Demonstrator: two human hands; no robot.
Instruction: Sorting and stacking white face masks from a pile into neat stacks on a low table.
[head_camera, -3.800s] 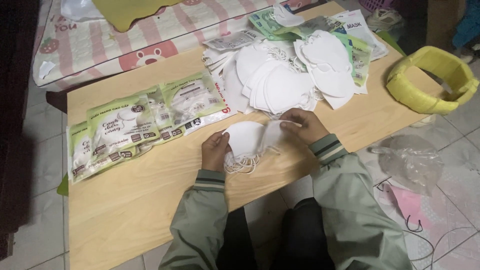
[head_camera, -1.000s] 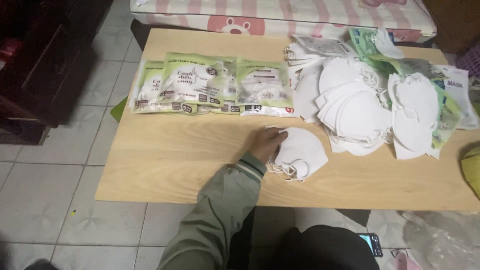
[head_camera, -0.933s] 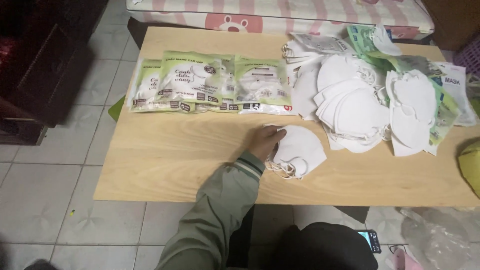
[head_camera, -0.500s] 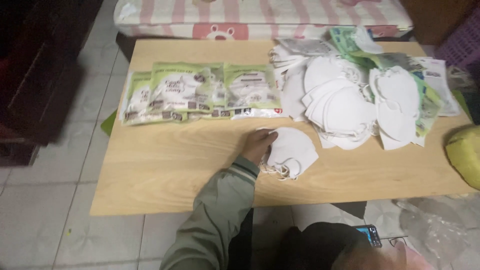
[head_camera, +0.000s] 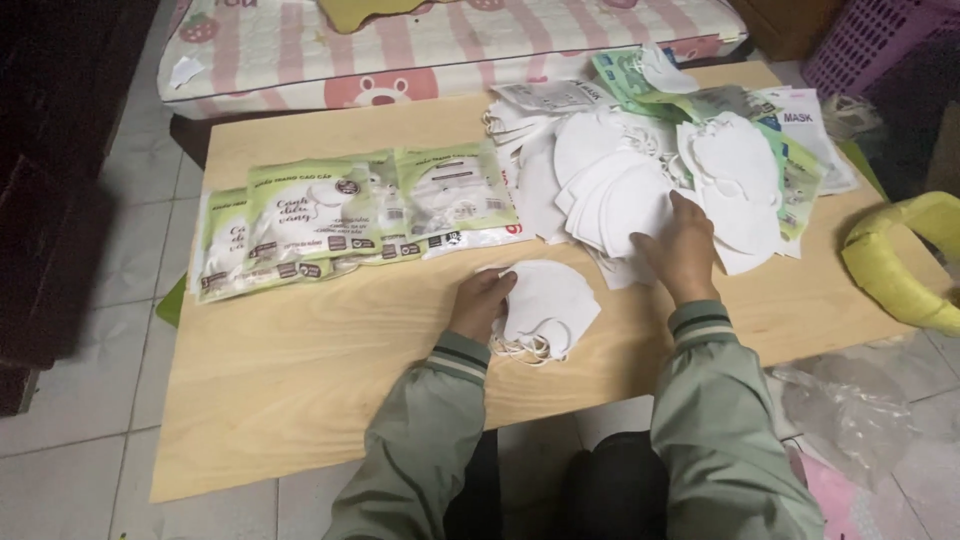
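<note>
so this looks like the middle of a stacking run; the left hand (head_camera: 481, 304) is lying flat, fingers loosely open, pressed on the left edge of a small stack of white folded masks (head_camera: 548, 308) at the near-middle of the desk (head_camera: 300, 380), pinning it down rather than gripping it; the ear loops spill out from under the stack toward the near edge.

the right hand (head_camera: 683, 250) is out over the big loose pile of white masks (head_camera: 640, 185) on the far-right part of the desk, fingers curled down onto the nearest one; whether it has actually pinched a mask or is only touching the top of it, I can't tell from this angle.

left of that pile there's a row of green-and-white sealed mask packets (head_camera: 350, 220), overlapping each other, well apart from either hand; more empty-looking wrappers (head_camera: 800, 150) are tucked under and behind the loose pile; a yellow plastic thing (head_camera: 905, 260) sits off the right edge, and a pink striped mattress (head_camera: 450, 40) runs along the far side.

my read: one mask gets peeled off the loose pile and brought across to the small stack; that'd need a clean single-layer pinch, since they overlap and the loops could snag, then lining it up while the left hand keeps the stack from sliding.
</note>
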